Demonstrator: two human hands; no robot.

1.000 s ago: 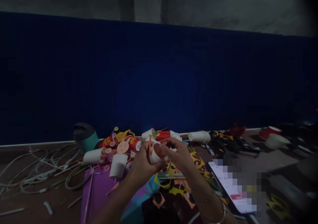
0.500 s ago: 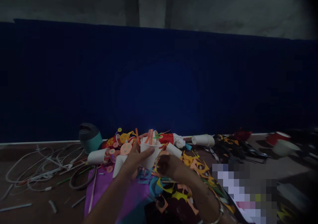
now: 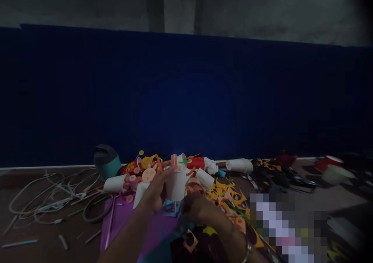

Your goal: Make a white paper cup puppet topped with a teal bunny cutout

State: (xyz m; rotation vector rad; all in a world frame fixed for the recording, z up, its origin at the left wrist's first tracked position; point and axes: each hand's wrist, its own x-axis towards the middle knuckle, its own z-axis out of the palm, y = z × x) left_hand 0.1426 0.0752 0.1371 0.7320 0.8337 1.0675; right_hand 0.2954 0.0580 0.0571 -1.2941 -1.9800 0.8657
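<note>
A white paper cup (image 3: 176, 186) is upright in my left hand (image 3: 159, 187), whose fingers and thumb close round its left side. Orange strips (image 3: 174, 161) stick up from the cup's mouth. My right hand (image 3: 196, 208) is lower and to the right, apart from the cup, over a heap of cut paper. It is dark and blurred, and its fingers are hidden. Near it lie blue paper pieces (image 3: 171, 208) and yellow and orange paper scraps (image 3: 229, 193). A round pink paper face with ears (image 3: 149, 174) lies left of the cup.
Purple paper (image 3: 121, 224) lies under my left forearm. White cups (image 3: 115, 183) lie on their sides around the heap. A teal and grey flask (image 3: 107, 164) stands at the back left, beside tangled white cable (image 3: 55, 195). A blue wall (image 3: 186, 100) rises behind. Bowls (image 3: 336, 173) are at the right.
My right hand has dropped lower, away from the cup, towards the paper scraps. My left hand still holds the cup, now turned more upright, with the strips closer together.
</note>
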